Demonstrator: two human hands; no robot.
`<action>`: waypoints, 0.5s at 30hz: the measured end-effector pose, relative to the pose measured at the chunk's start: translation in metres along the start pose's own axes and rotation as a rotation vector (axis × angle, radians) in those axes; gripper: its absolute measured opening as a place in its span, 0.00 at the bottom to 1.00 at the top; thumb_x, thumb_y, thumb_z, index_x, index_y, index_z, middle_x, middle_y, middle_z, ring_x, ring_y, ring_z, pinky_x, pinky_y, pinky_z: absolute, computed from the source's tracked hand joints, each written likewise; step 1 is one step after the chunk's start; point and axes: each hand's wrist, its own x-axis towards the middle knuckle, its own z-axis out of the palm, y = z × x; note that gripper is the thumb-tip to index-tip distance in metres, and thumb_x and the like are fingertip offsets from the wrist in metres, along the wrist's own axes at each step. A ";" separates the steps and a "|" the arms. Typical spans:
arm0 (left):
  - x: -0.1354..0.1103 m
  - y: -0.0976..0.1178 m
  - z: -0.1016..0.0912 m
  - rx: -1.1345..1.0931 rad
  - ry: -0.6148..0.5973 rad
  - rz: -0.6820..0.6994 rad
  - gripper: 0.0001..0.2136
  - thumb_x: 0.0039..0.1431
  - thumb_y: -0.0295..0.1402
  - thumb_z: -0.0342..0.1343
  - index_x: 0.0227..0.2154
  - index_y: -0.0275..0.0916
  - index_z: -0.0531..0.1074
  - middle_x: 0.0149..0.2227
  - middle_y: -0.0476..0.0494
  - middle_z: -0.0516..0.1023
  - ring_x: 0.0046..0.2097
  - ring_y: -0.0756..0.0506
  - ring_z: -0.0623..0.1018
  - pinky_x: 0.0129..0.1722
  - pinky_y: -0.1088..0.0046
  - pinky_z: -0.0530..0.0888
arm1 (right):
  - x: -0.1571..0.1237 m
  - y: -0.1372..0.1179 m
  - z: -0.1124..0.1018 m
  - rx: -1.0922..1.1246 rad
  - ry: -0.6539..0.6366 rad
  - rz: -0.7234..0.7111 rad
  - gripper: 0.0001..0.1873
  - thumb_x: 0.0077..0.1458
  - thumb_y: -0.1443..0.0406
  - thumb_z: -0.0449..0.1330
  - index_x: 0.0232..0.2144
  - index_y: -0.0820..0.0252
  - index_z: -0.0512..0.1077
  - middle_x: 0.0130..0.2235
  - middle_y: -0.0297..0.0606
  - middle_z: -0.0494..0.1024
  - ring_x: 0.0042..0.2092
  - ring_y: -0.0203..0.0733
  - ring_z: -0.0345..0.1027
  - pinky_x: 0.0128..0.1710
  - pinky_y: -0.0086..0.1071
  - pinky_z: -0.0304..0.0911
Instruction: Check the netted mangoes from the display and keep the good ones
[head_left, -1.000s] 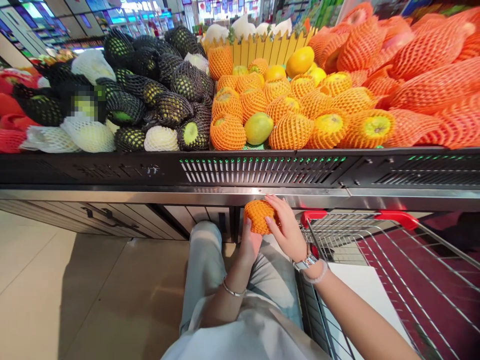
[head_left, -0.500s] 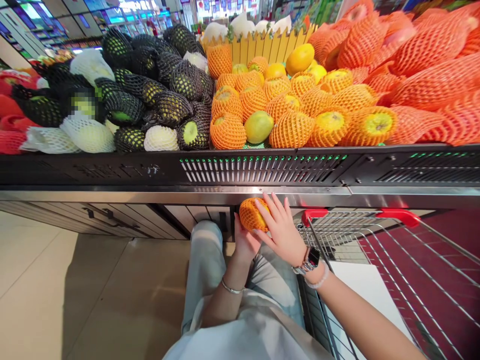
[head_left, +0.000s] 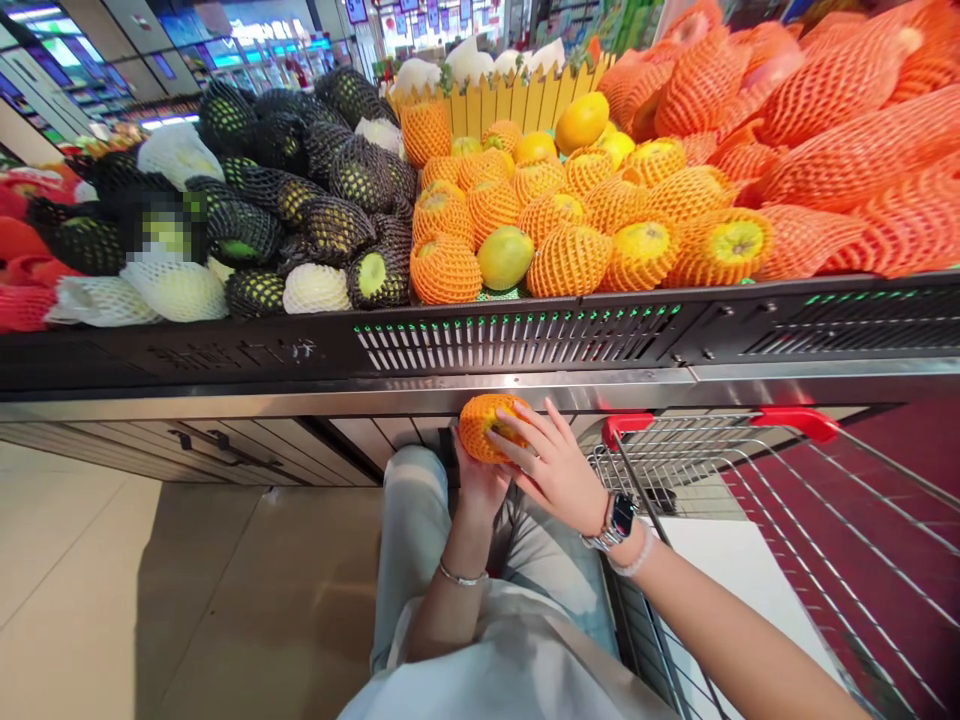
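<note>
A mango in an orange foam net (head_left: 486, 425) is held just below the steel edge of the display counter (head_left: 300, 392). My left hand (head_left: 476, 482) cups it from underneath, fingers wrapped round its lower side. My right hand (head_left: 551, 467), with a watch on the wrist, lies over its right side with fingers pressed on the net. Above, on the shelf, lies a pile of mangoes in orange nets (head_left: 570, 215), one bare green-yellow mango (head_left: 505, 257) among them.
A wire shopping cart (head_left: 757, 500) with red handle corners stands at my right, a white sheet inside. Fruit in black and white nets (head_left: 300, 190) fills the shelf's left; long fruit in orange-red nets (head_left: 847, 120) the right. Beige tiled floor (head_left: 150, 600) lies to the left.
Both hands have carried the netted mango slightly left and up toward the counter edge, turning it; my right fingers shifted from the top to its right side.
</note>
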 end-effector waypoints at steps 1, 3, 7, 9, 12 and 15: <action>0.000 0.002 0.001 -0.013 0.024 0.003 0.26 0.67 0.49 0.37 0.52 0.35 0.68 0.42 0.43 0.77 0.41 0.49 0.77 0.42 0.77 0.73 | 0.000 0.000 0.000 0.012 0.012 -0.001 0.23 0.59 0.66 0.52 0.56 0.56 0.66 0.58 0.45 0.66 0.61 0.52 0.56 0.61 0.59 0.53; 0.001 0.004 0.002 -0.027 0.074 0.015 0.27 0.67 0.48 0.35 0.55 0.34 0.65 0.42 0.42 0.77 0.42 0.49 0.77 0.42 0.76 0.74 | 0.001 0.000 -0.001 0.036 0.041 -0.003 0.23 0.58 0.68 0.53 0.56 0.52 0.66 0.55 0.44 0.69 0.55 0.47 0.62 0.59 0.54 0.57; 0.002 0.008 0.003 0.055 0.046 0.035 0.28 0.66 0.51 0.34 0.52 0.36 0.69 0.45 0.41 0.76 0.46 0.47 0.76 0.44 0.74 0.73 | 0.001 0.003 -0.003 0.066 0.075 -0.022 0.22 0.60 0.70 0.52 0.55 0.50 0.67 0.43 0.39 0.75 0.47 0.40 0.65 0.60 0.50 0.57; 0.000 0.009 0.004 0.113 0.016 0.051 0.31 0.65 0.54 0.32 0.47 0.36 0.72 0.45 0.40 0.77 0.48 0.45 0.75 0.44 0.73 0.73 | 0.002 0.005 -0.004 0.071 0.100 -0.059 0.18 0.60 0.69 0.53 0.52 0.51 0.69 0.39 0.36 0.76 0.47 0.40 0.65 0.61 0.51 0.54; -0.003 0.009 0.008 0.147 -0.004 0.039 0.34 0.64 0.56 0.28 0.42 0.35 0.74 0.44 0.38 0.77 0.47 0.43 0.75 0.45 0.72 0.73 | 0.003 0.007 -0.004 0.079 0.121 -0.107 0.11 0.60 0.66 0.55 0.44 0.52 0.73 0.36 0.32 0.77 0.48 0.40 0.65 0.63 0.50 0.51; -0.003 0.008 0.011 0.108 0.091 0.063 0.32 0.63 0.54 0.31 0.43 0.33 0.73 0.40 0.36 0.76 0.43 0.42 0.76 0.43 0.69 0.74 | 0.003 0.006 -0.001 0.071 0.080 -0.079 0.06 0.59 0.63 0.57 0.33 0.55 0.74 0.31 0.31 0.76 0.45 0.40 0.64 0.61 0.47 0.53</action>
